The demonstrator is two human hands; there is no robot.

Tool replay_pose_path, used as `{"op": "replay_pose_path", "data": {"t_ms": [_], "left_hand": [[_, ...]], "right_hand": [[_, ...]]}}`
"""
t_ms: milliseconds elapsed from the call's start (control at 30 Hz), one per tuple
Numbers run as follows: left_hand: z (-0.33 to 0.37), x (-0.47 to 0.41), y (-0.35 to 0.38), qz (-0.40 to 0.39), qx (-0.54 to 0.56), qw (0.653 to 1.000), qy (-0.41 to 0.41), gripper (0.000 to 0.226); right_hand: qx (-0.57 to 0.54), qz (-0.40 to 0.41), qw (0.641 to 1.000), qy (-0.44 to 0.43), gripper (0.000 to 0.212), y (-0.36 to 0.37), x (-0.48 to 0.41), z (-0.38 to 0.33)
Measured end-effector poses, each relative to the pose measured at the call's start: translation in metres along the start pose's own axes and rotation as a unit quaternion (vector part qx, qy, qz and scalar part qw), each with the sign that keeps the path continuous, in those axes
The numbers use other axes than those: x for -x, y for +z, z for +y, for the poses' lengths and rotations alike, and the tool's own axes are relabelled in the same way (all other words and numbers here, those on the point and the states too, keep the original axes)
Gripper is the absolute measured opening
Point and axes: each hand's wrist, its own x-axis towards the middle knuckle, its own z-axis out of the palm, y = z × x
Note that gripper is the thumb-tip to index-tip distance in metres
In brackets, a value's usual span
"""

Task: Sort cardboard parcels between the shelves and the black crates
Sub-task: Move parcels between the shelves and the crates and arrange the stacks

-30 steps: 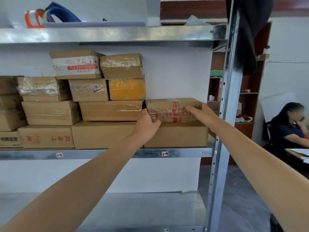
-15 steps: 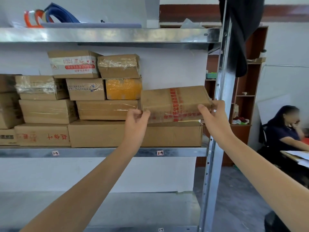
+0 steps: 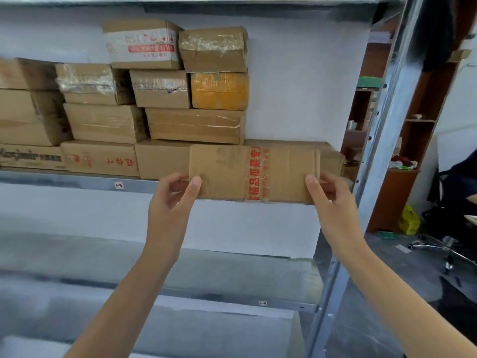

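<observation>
From my remote seat the metal rack point(image 3: 382, 140) fills most of the view, its grey upright running down the right side. Its middle shelf point(image 3: 64, 177) carries a stack of cardboard parcels point(image 3: 108, 122) three and four high against the white wall, and the lower shelf point(image 3: 129, 267) lies beneath it. In that stack a parcel with a white and red label point(image 3: 142, 45) sits on top, and a yellow-taped parcel point(image 3: 219, 91) sits one row below at the stack's right edge. To the right, past the rack, stands a brown wooden bookcase point(image 3: 392, 197) with a yellow bag point(image 3: 409, 220) on the floor at its foot. The held parcel point(image 3: 222, 174) hangs level in the air in front of the middle shelf's front edge, covering part of the bottom row. A band of red-printed tape point(image 3: 256, 174) crosses it from top to bottom. Both bare forearms rise from the bottom of the view and angle inward to it. The left grip point(image 3: 170, 202) pinches the parcel's lower left corner, thumb point(image 3: 192, 188) flat on the near face and fingers curled behind. The right grip point(image 3: 333, 200) mirrors it on the lower right corner, thumb point(image 3: 313, 187) on the near face and fingers wrapped round the end. A small white tag point(image 3: 119, 185) sits on the shelf edge, left of the left grip.
</observation>
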Motion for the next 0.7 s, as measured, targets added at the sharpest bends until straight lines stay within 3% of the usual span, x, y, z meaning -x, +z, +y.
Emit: {"op": "replay_pose_path", "data": {"t_ms": [133, 333, 500, 700], "left_hand": [[-0.012, 0.016, -0.049, 0.025, -0.057, 0.998, 0.012, 0.010], [-0.029, 0.043, -0.135, 0.117, -0.101, 0.987, -0.045, 0.005], [-0.034, 0.077, -0.204, 0.215, -0.201, 0.951, -0.094, 0.018], [-0.025, 0.103, -0.282, 0.268, -0.140, 0.944, -0.128, 0.010]], "right_hand": [[0.019, -0.101, 0.995, -0.014, 0.028, 0.044, 0.023, 0.011], [-0.015, -0.235, 0.971, 0.029, 0.024, 0.118, 0.064, 0.022], [-0.019, -0.291, 0.957, 0.015, 0.030, 0.179, 0.100, 0.006], [-0.057, -0.375, 0.924, 0.050, 0.039, 0.250, 0.137, -0.028]]}}
